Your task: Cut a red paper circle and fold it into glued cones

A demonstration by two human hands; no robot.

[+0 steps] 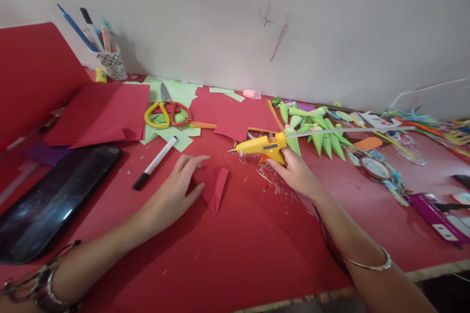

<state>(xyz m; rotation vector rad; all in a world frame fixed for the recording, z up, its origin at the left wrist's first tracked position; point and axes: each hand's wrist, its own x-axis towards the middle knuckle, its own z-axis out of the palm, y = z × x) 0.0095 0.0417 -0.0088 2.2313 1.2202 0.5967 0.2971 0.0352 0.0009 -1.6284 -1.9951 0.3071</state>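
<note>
My left hand [179, 183] rests at the left side of a folded red paper piece [216, 188]. Its index finger is stretched out and its thumb lies apart from it, over the paper's edge; the other fingers are partly hidden. The paper tapers to a point toward me, with a raised flap on its right. My right hand [299, 171] is wrapped round the handle of a yellow hot glue gun [260, 145]. The metal nozzle points left, above the paper's upper right and apart from it. A long clear glue stick [352, 130] sticks out of the gun's back.
Scissors [168, 113] lie on green paper scraps [176, 89]. Red sheets [110, 112], a marker [156, 161] and a phone [58, 200] are on the left. Green paper cones [325, 139] lie behind my right hand. A pen cup [112, 63] stands by the wall; a purple power strip [436, 215] lies right.
</note>
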